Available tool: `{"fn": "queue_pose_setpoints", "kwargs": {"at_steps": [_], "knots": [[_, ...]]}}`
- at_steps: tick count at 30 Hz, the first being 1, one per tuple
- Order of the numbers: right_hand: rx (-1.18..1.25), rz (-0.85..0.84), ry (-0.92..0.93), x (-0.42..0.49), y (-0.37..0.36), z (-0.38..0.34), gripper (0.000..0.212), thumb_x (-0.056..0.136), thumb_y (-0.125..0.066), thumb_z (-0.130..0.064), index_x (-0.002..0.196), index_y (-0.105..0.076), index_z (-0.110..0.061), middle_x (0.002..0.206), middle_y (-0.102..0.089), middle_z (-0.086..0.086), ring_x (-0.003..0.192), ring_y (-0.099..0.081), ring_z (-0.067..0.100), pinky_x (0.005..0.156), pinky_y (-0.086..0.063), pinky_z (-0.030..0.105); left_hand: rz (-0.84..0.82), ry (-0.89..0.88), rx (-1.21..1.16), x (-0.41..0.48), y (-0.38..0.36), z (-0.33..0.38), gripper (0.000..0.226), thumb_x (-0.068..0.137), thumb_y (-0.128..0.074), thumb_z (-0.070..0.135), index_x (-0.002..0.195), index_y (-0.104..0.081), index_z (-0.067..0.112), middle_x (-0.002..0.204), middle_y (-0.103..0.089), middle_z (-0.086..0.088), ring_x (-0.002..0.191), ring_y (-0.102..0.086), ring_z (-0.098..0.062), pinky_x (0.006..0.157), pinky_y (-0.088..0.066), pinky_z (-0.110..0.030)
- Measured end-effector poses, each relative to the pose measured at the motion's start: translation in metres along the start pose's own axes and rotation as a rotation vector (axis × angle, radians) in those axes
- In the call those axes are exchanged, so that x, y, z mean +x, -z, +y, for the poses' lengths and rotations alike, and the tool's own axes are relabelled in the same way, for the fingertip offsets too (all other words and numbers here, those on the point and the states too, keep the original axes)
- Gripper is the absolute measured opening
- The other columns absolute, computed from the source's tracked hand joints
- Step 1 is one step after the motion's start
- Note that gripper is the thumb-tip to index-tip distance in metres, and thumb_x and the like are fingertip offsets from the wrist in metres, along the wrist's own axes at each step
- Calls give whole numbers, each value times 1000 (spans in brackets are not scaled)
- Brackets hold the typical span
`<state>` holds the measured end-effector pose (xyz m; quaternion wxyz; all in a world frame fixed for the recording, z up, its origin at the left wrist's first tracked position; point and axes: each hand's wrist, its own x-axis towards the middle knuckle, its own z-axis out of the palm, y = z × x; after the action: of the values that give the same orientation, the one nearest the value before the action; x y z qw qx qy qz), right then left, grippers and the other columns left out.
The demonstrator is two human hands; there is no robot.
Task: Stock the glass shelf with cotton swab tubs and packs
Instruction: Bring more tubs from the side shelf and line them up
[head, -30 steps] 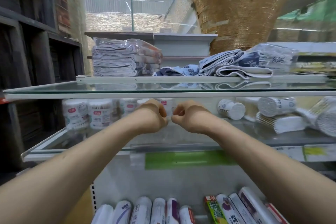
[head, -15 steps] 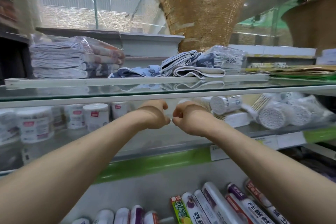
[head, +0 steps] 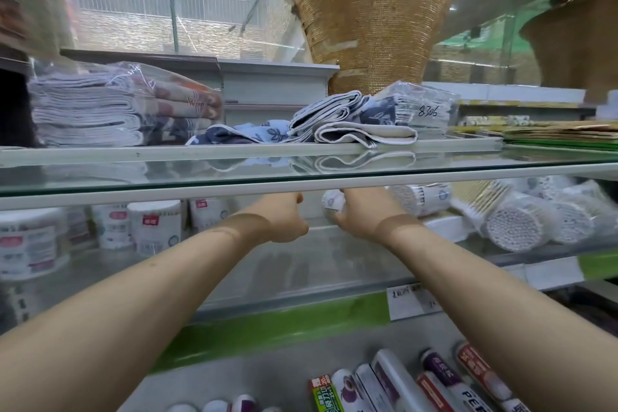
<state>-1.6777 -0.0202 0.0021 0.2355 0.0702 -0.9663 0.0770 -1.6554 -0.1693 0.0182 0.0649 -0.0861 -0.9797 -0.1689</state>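
My right hand grips a swab tub just under the upper shelf edge; left hand curled, can't tell if holding; glass shelf bare between tubs left, packs right

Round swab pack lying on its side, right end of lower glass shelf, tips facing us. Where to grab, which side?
I'd wrap the round swab pack around its curved wall, just behind the near face, coming in from the front. It lies on its side, end-on to the camera, with another pack tight on its right and the upper shelf overhead.
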Motion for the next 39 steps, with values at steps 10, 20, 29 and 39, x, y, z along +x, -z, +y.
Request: {"fn": "queue_pose_setpoints", "kwargs": {"at_steps": [10, 20, 29, 39], "knots": [[-252, 43, 65, 9, -10, -6, 23, 90, -54, -18, 113, -60, -15, 117, -62, 9, 109, -59, 34, 81, -49, 39, -3, 18, -45, 6, -1, -13, 60, 94, -54, 21, 148, -30, 15, 148, -39, -5, 130, -43, -22, 98, -35, -24], [214, -121, -46, -17, 21, -2, 42, 92, -46, -39, 128, -57, -19, 125, -60, 8, 113, -56, 27, 92, -44, 33, 13, -30, -145, -20, 5, -27, 62, 90, -61, 27, 145, -33, 21, 134, -48, -2, 105, -54, -18, 88, -42, -25], [1036, -398, -244, -54, 42, -10, 34, 100, -34, -32, 96, -62, -14, 84, -68, 12, 66, -67, 19, 54, -47, 25, -245, 23, -786, -55, 22, -36, 63, 85, -69, 28, 141, -40, 18, 123, -56, -9, 102, -63, -21, 83, -54, -35], [1220, -549, -281, -69, 46, -43, 50, 103, -26, -43, 109, -61, -7, 84, -72, 15, 60, -69, 22, 42, -47, 19, -231, 38, -1054, -85, 34, -61, 16, 93, -57, 20, 109, -59, 18, 105, -62, -17, 93, -62, -30, 84, -52, -41]]}}
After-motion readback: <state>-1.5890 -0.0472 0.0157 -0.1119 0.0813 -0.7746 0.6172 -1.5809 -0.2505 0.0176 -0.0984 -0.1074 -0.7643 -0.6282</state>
